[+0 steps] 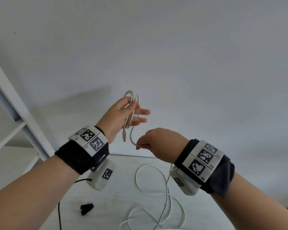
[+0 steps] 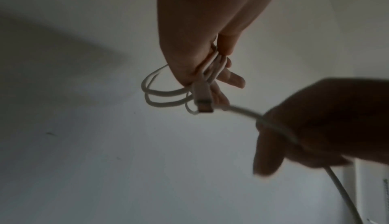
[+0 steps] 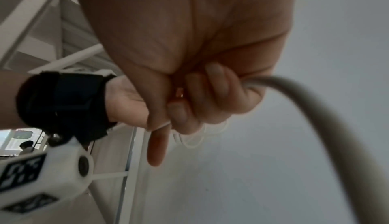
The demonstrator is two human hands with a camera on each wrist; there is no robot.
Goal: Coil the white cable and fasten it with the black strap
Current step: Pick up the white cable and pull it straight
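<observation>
While my left hand keeps a few finished loops of the white cable pinned between thumb and palm, with two fingers stretched out beyond them, my right hand is curled around the running length just below and to the right, pinching it near the fingertips. One plug end hangs free under the loops. Most of the cable is not yet gathered: it drops from my right hand to the table, where it lies in loose overlapping curves. The black strap sits on the table near its left edge, apart from the cable and untouched.

To coil well from here, I judge that I should let the cable slide through my right fingers instead of clamping it, so each new loop matches those already held. I would carry each turn up over my left palm and reset the thumb on it at once, or the earlier loops may spring open. The curves on the table cross each other, so I should draw slowly and watch for a snag. Only when the far end is in should I reach for the strap
</observation>
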